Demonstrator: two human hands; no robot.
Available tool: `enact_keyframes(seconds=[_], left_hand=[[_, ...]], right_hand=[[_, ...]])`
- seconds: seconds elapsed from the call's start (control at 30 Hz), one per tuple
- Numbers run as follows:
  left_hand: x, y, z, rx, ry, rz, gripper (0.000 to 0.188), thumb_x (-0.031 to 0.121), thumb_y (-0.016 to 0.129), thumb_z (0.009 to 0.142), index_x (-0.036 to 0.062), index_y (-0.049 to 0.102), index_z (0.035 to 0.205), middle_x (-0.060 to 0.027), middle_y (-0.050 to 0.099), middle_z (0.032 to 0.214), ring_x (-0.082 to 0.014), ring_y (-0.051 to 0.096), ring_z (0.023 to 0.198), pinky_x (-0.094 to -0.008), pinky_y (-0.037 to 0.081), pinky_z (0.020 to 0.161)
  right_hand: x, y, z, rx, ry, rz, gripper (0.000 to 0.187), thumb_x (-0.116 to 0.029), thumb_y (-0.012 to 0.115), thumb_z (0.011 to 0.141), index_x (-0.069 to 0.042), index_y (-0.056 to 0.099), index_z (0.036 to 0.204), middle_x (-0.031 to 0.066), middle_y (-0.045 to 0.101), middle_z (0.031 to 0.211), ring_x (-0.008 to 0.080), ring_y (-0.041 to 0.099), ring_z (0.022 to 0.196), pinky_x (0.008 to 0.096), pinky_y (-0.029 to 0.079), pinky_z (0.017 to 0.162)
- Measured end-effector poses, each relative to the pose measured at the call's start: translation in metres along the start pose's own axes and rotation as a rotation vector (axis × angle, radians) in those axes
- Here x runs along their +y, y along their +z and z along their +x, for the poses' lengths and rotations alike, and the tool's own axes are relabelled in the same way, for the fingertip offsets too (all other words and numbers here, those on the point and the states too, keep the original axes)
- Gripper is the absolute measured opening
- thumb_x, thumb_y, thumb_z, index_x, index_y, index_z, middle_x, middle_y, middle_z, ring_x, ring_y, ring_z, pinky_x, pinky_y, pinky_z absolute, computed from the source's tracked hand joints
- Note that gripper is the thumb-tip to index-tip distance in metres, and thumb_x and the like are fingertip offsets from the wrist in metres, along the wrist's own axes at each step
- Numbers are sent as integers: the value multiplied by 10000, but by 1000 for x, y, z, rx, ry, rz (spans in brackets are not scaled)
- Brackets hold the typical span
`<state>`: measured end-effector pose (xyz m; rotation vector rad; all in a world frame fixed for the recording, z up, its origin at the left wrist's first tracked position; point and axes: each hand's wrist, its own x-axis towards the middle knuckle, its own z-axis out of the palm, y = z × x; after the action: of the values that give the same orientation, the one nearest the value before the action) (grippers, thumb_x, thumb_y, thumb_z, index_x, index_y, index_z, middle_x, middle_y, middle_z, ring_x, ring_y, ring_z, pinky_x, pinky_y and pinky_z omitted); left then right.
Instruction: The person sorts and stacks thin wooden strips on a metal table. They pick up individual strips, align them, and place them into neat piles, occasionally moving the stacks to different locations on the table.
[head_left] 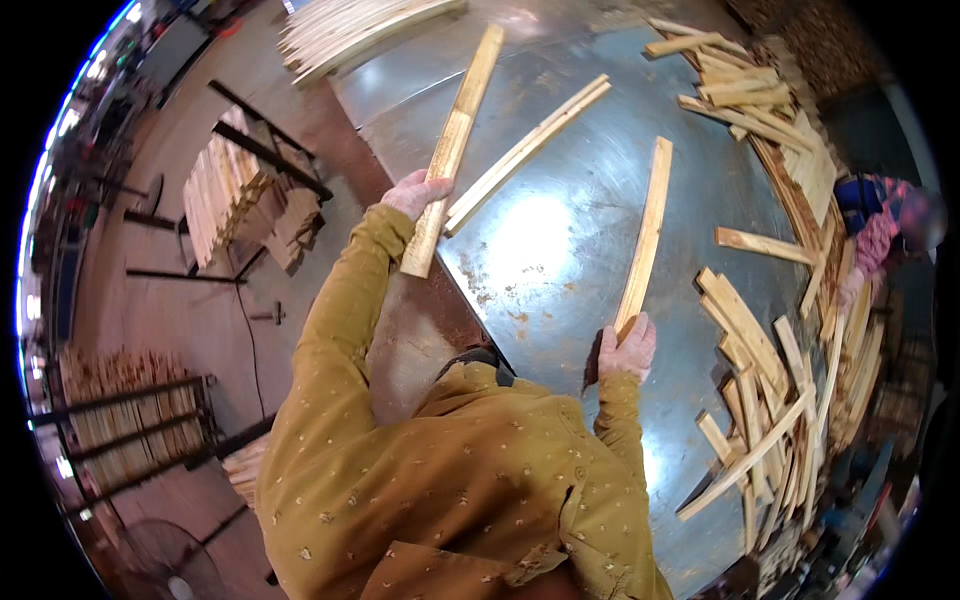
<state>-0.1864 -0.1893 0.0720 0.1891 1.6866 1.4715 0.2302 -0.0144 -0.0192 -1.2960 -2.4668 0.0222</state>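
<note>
My left hand [415, 193] is closed round the lower part of a pale wooden board [460, 120], which slants across the left edge of the metal table. Whether this is one board or two laid together, I cannot tell. My right hand [628, 348] grips the near end of a narrower wooden strip [648, 225], which points away from me over the tabletop. Between the two hands, a pair of wooden strips [530, 152] lies side by side on the shiny metal table [585, 185].
Loose wooden pieces [755, 340] lie piled along the table's right side, where another person [875, 225] reaches in. Stacked strips [355, 35] stand at the far left. Black metal racks [265, 155] holding wood and a fan [170, 565] are on the left floor.
</note>
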Motion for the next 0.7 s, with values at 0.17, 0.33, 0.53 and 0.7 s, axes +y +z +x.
enact_keyframes(seconds=[0.17,0.33,0.53,0.7], left_hand=[[-31,20,-116,-218,281,-638,553,57,704,818,15,417,1288,-189,618,1081,-337,678,897,-458,622,712],[-84,13,-217,420,233,-465,610,58,745,788,76,434,1313,-138,603,1049,-248,641,797,-408,584,656],[-222,-56,-324,1521,218,179,640,162,714,811,58,424,1373,-121,587,1055,-246,587,832,-346,531,727],[-256,-117,-464,1832,-152,-437,658,288,674,899,-3,390,1416,-239,571,1233,-299,611,1038,-358,535,851]], right_hand=[[-59,-16,-7,-47,-220,479,605,-226,695,846,-54,499,1392,231,529,1334,393,562,1187,453,494,975],[-130,-5,-40,-462,-515,886,459,-139,655,881,-21,569,1316,188,599,1210,317,619,1053,385,509,935],[-175,-14,-93,-621,-818,940,376,-93,624,911,17,594,1269,183,625,1165,293,627,1007,370,515,902],[-185,25,-119,-641,-1079,790,361,-97,657,888,8,618,1230,185,640,1135,294,649,967,364,536,863]])
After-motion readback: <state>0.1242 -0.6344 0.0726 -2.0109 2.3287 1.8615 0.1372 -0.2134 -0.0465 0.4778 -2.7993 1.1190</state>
